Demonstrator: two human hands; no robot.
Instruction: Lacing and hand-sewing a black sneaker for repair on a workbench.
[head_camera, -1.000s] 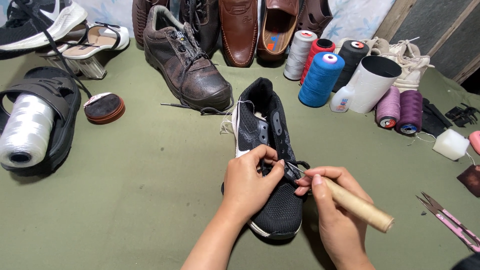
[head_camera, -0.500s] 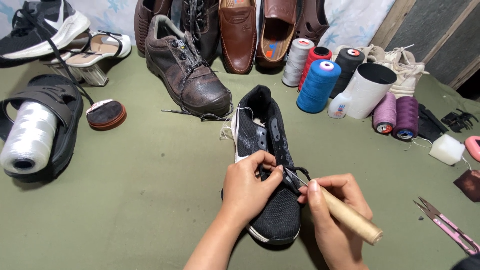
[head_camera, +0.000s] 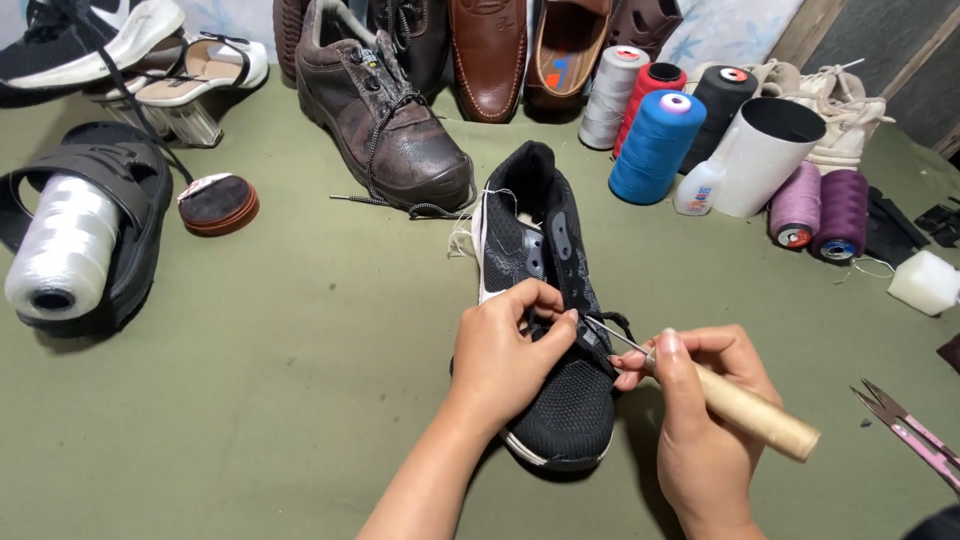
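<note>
A black mesh sneaker (head_camera: 560, 400) with a white sole edge lies on the green cloth, toe pointing toward me. My left hand (head_camera: 505, 355) presses on its upper near the laces, fingers curled over the fabric. My right hand (head_camera: 700, 420) grips a sewing awl (head_camera: 750, 412) with a pale wooden handle. Its thin metal needle points left into the sneaker's side, just beside my left fingertips.
Thread spools (head_camera: 655, 145) in blue, red, black, white and purple stand at the back right beside a white cup (head_camera: 765, 155). A brown boot (head_camera: 385, 120) and other shoes line the back. A white thread cone (head_camera: 60, 250) rests in a sandal at left. Pink snips (head_camera: 915, 435) lie at right.
The view has shifted slightly. My right hand has drawn the awl a little to the right, so more of its needle shows; my left hand stays on the sneaker.
</note>
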